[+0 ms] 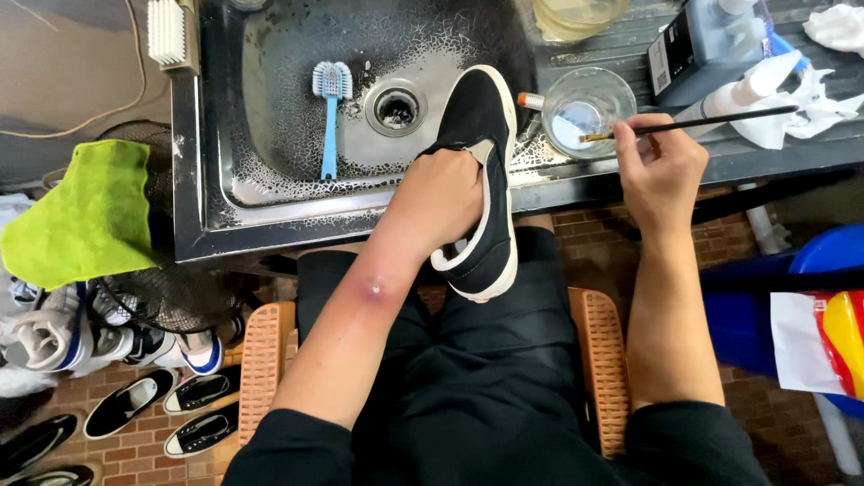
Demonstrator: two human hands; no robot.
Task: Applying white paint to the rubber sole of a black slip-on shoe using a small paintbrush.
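My left hand (447, 193) is pushed inside a black slip-on shoe (481, 126) with a white sole, holding it toe-up over the front edge of a steel sink (270, 193). My right hand (661, 162) grips a thin black paintbrush (711, 119). The brush tip rests in a small clear glass bowl (589, 110) holding white liquid, which stands on the counter just right of the shoe.
A blue-handled scrub brush (330, 108) lies in the sink beside the drain (396, 108). Bottles (711, 40) and crumpled tissues (832, 27) crowd the counter at right. A green cloth (90, 211) hangs at left above several pairs of shoes (135, 396) on the brick floor.
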